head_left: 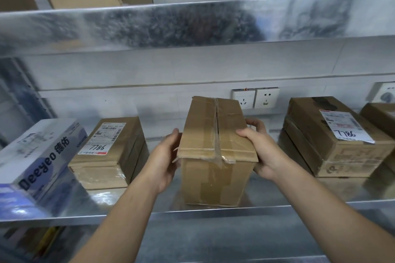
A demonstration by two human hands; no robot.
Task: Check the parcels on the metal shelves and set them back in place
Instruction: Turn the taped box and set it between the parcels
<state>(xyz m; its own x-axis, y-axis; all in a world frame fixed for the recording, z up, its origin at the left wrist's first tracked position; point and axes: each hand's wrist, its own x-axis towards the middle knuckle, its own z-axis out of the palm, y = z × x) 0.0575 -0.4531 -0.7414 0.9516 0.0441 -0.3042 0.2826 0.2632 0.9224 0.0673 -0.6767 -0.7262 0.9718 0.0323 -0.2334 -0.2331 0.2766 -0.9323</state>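
Two white wall sockets (255,98) behind shelf

I look at a pale wall (149,70) of large panels with thin seams. Two white sockets (255,98) sit side by side on it; part of a third socket (384,93) shows at the right edge. Soft, even light reflects off the dull metal. The floor (213,239) below is grey and blurred.

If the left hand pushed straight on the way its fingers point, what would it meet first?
Probably nothing: the left hand, flat against the tall brown cardboard parcel, points along its side toward the white wall.
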